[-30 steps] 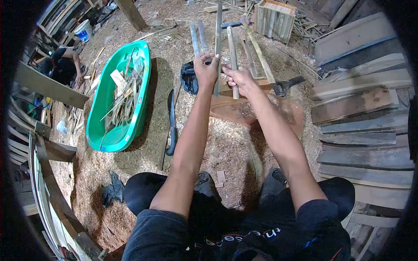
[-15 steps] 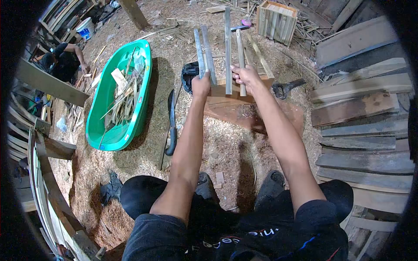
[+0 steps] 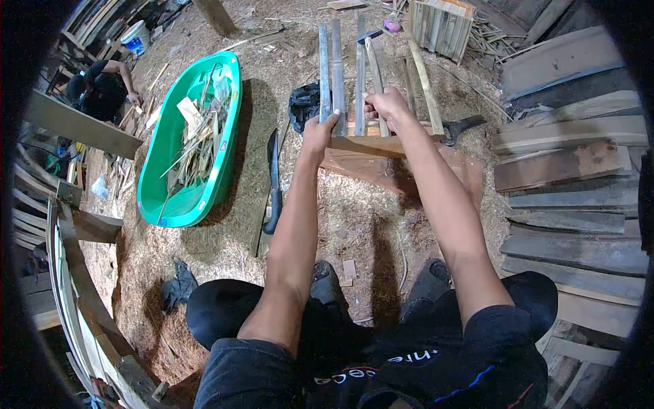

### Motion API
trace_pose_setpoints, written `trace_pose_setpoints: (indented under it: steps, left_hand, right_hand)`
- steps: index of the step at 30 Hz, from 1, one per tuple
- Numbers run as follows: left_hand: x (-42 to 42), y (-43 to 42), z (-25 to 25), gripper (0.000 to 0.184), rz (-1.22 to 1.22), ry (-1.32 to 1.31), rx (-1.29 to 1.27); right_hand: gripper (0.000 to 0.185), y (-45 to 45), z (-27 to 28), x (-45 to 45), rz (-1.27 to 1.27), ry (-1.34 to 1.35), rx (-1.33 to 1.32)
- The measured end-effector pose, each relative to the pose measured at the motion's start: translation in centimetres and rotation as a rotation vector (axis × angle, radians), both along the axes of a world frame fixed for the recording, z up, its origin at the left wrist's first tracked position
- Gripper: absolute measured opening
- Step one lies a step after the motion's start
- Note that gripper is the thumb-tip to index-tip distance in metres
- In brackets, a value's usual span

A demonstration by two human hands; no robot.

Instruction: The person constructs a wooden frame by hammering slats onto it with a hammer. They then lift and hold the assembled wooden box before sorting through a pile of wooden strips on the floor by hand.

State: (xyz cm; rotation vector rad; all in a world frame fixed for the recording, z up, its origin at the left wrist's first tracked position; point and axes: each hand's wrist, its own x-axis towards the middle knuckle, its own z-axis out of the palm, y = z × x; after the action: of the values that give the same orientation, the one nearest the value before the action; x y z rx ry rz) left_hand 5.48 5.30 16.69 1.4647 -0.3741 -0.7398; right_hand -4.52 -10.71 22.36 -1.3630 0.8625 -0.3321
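My left hand [image 3: 321, 132] is closed at the near ends of two grey wooden slats [image 3: 324, 68], its thumb over them. My right hand [image 3: 388, 109] grips the wooden handle of a hammer [image 3: 374, 61], whose dark head points away from me. Between my hands, another slat [image 3: 360, 71] lies beside the hammer. Two more strips, one of them pale [image 3: 426, 85], are right of my right hand. The near ends of the slats meet a crosswise wooden board [image 3: 364, 144], which sits over a brown wooden block [image 3: 470, 177].
A green tub [image 3: 146, 184] of wood scraps stands left, with a large knife [image 3: 274, 170] beside it. A black bag [image 3: 304, 105] is near my left hand. A slatted crate [image 3: 441, 31] stands behind; planks [image 3: 572, 167] line the right. A person [image 3: 99, 88] crouches far left.
The middle slat has gone from between my hands to lying beside the others. My left hand has moved left to the two grey slats. The hammer stays in my right hand.
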Motion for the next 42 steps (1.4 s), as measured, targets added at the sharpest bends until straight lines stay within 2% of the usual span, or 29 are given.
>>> trace_pose_setpoints:
  steps: [5,11,18,24,30,35,39,42]
  left_hand:
    - [0.7,1.3,0.4,0.027,-0.202,0.254,-0.129]
    - [1.2,1.9,0.5,0.028,-0.311,0.341,-0.134]
    - [1.4,1.6,1.6,0.029,-0.332,0.287,-0.046]
    - [2.2,1.3,0.6,0.034,-0.371,0.245,0.005]
    - [2.3,1.0,0.7,0.038,-0.417,0.190,0.040]
    - [1.9,1.0,1.0,0.040,-0.397,0.232,-0.008]
    - [2.0,1.1,1.6,0.042,-0.386,0.170,0.094]
    - [1.8,1.1,2.1,0.043,-0.397,0.154,0.073]
  right_hand:
    - [0.023,0.4,-0.5,0.0,0.037,-0.049,-0.009]
    - [0.026,0.6,-1.7,0.6,0.035,-0.127,0.022]
    - [0.022,0.9,-0.3,-0.2,0.004,-0.116,0.051]
    - [0.020,1.4,-0.3,0.2,0.064,-0.088,-0.095]
    - [0.014,1.6,-0.6,0.1,0.092,-0.082,-0.120]
    - [0.014,1.6,-0.6,0.0,0.075,-0.022,-0.116]
    - [0.015,1.4,-0.7,-0.1,0.057,-0.060,-0.074]
    - [0.023,1.1,-0.7,-0.1,0.088,-0.020,-0.152]
